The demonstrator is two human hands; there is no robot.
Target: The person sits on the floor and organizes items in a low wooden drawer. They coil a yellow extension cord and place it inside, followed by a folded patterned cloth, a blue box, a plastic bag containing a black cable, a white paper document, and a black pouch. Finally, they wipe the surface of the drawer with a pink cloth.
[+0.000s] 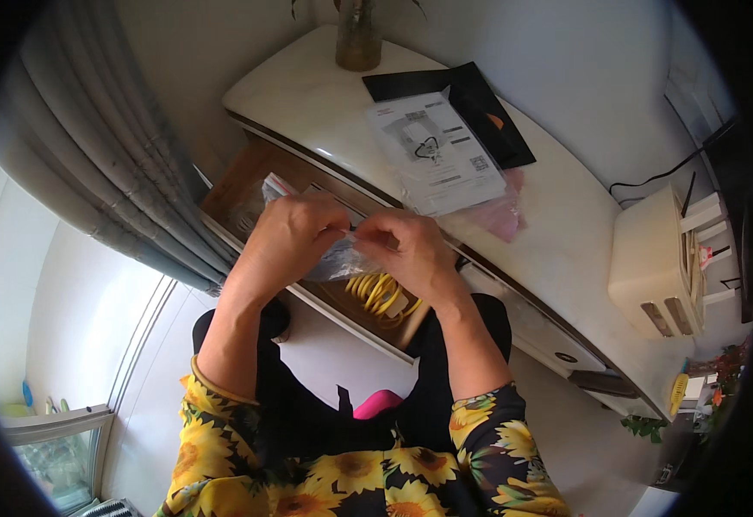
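Note:
My left hand [294, 237] and my right hand [411, 256] meet above an open drawer [237, 177]. Between them hangs a clear plastic bag [340, 261], its upper edge pinched in the fingertips of both hands. What the bag holds, if anything, I cannot make out. Below my right hand, a coiled yellow cable [378, 293] lies in the drawer. Behind my hands, on the white cabinet top, rests a printed sheet in a clear sleeve [435, 151].
A black flat folder [504, 129] and pink plastic [507, 215] lie by the sheet. A glass vase [359, 43] stands at the back. On the right is a white box-like holder [652, 267] with a black cord. Grey curtains [100, 129] hang at left.

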